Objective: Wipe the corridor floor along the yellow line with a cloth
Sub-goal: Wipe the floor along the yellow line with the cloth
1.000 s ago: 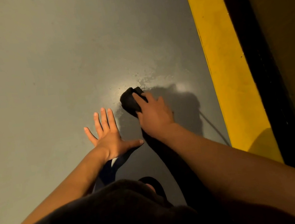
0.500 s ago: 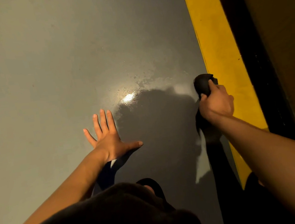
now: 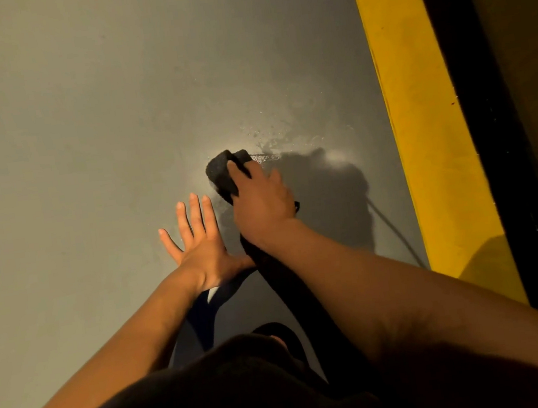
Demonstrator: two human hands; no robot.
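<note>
My right hand (image 3: 260,201) grips a bunched black cloth (image 3: 221,174) and presses it on the grey corridor floor (image 3: 81,125), left of a wet, speckled patch (image 3: 272,135). The cloth pokes out ahead of my fingers. My left hand (image 3: 198,243) lies flat on the floor with fingers spread, just left of and behind the right hand. The yellow line (image 3: 419,117) runs along the right side, well to the right of the cloth.
A black strip (image 3: 473,111) borders the yellow line on its right, with a dark brown surface (image 3: 532,69) beyond. My dark-clothed knee (image 3: 216,396) fills the bottom of the view. A thin dark cord (image 3: 396,232) lies near the line.
My right hand swept the cloth from the yellow line's edge back left across the wet patch, ending close to my left hand. My left hand stayed planted.
</note>
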